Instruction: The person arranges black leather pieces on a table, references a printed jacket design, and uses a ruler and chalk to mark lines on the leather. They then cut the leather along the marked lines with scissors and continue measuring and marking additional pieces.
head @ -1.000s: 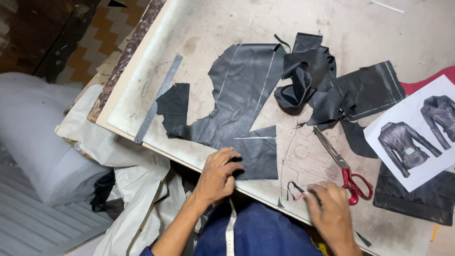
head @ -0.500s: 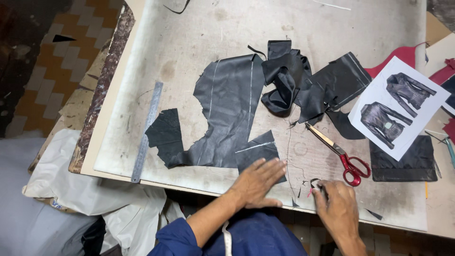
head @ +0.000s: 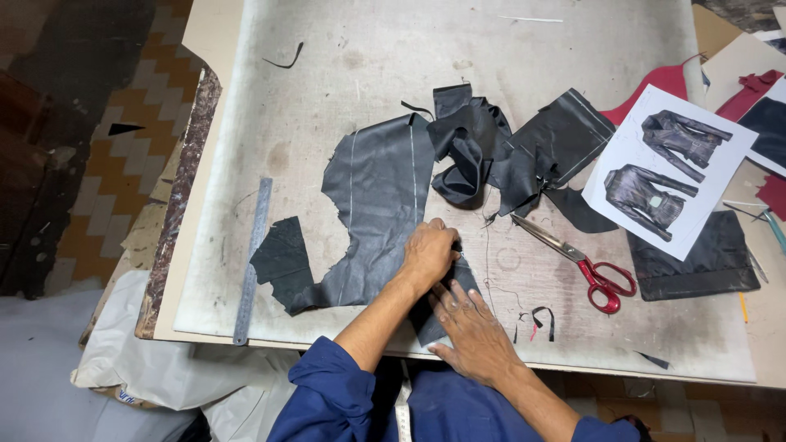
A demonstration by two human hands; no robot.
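Head view, left hand (head: 429, 254) and right hand (head: 472, 326) flat on black leather (head: 378, 192)

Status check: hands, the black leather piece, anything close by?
Left hand and right hand both flat on the black leather piece, neither closed in a grip. Leather lies flat on the table. Red-handled scissors right of the hands, untouched.

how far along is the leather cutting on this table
Done, it seems: several black pieces already lie cut, a crumpled heap and a flat panel. In hand: the left hand and right hand press flat on the large black leather piece, which carries pale marked lines. Left: those lines look uncut; the red-handled scissors lie idle beside it.
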